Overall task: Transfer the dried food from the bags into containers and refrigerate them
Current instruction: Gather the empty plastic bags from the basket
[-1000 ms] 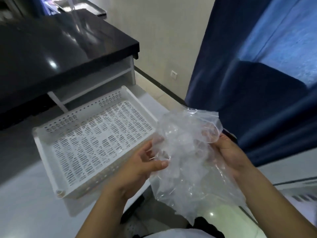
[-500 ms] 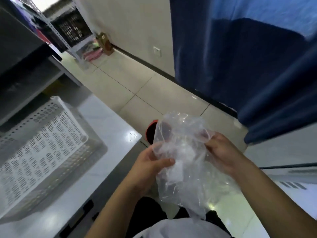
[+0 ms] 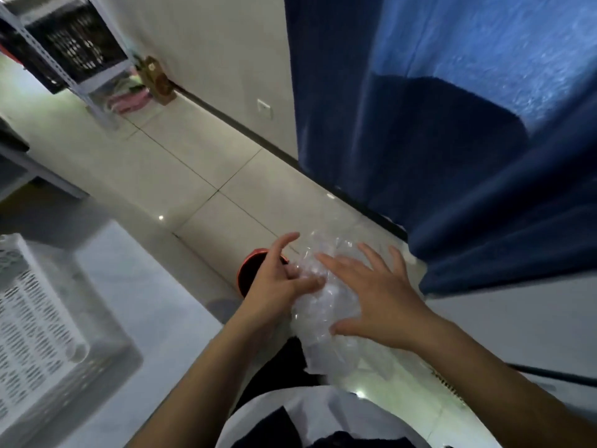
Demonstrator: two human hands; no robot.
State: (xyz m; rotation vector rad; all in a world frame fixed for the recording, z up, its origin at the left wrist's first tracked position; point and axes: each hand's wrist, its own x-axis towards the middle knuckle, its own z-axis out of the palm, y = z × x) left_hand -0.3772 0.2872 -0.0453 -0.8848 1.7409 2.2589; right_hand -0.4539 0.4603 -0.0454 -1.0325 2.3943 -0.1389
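Head view: both hands press flat, fingers spread, on a crumpled empty plastic bag above a red bin

Open floor is seen ahead. Passage is bounded on the right by a blue curtain, on the left by a counter bearing a white basket; a red bin stands below.
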